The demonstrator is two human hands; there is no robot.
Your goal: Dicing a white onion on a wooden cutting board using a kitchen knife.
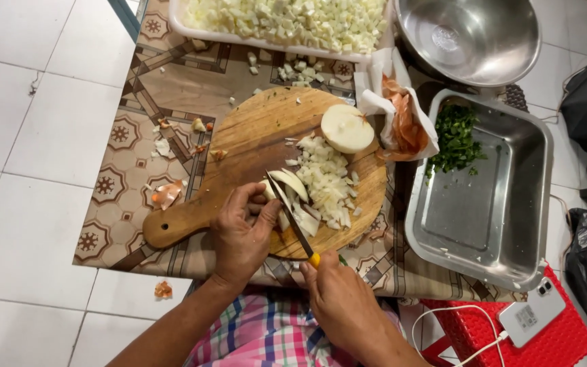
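Observation:
A round wooden cutting board (239, 146) with a handle lies on a patterned table. My left hand (242, 231) presses down on sliced onion pieces (287, 183) at the board's near edge. My right hand (341, 299) grips the yellow handle of a knife (292, 219) whose blade runs across those slices. A pile of chopped onion (327, 180) sits in the board's middle, and a peeled onion half (346, 128) rests cut side up at the far right of the board.
A white tray (191, 30) of diced white vegetable stands at the back. A steel bowl (470, 37) is at the back right. A steel pan (497, 197) holds chopped greens (455, 139). Onion skins (405, 126) lie in paper. A phone (531, 312) rests on a red stool.

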